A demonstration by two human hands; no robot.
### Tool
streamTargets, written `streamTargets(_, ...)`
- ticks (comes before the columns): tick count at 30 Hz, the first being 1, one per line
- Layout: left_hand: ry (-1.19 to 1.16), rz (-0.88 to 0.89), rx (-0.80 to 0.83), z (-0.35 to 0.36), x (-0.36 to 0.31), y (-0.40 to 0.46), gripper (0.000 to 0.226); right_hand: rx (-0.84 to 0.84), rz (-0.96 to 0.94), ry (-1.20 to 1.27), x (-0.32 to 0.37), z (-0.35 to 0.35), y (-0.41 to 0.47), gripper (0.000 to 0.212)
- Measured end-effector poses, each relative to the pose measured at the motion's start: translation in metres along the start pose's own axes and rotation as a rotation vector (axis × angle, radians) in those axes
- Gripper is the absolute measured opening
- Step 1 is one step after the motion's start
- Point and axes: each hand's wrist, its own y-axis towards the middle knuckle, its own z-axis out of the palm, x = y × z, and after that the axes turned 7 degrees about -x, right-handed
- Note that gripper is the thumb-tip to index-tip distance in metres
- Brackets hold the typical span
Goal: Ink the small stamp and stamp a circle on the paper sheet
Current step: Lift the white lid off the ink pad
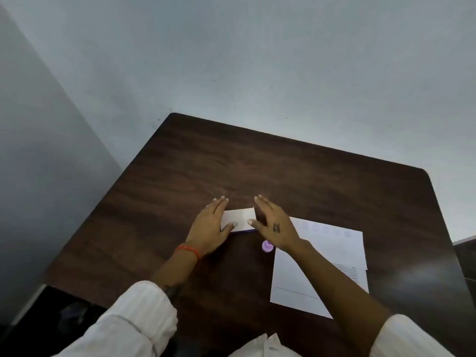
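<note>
Small stamp (267,246): a lilac round piece, standing on the dark wood worktop (283,171), just off the paper sheet's left edge and partly tucked under my right wrist. Nothing holds it.

Paper sheet (322,264): white, flat on the worktop right of the stamp, a faint row of round marks along its far edge; my right forearm crosses over it.

White box (238,219), probably the ink pad case though the blur leaves that unsure: just beyond the stamp, purple edge showing at its near side.

My left hand (210,228): flat, fingers straight, against the box's left side, thumb on its top. Grip wide, holding nothing. Orange band at that wrist.

My right hand (274,224): flat at the box's right side, thumb touching its near corner. Grip wide as well.
</note>
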Motion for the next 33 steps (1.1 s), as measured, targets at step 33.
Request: streamTargets(33,0.035,-0.050,0.040,-0.049,0.039,0.010,0.077,0.230,-0.269,-0.262,0.043,0.000,0.052,0.071)
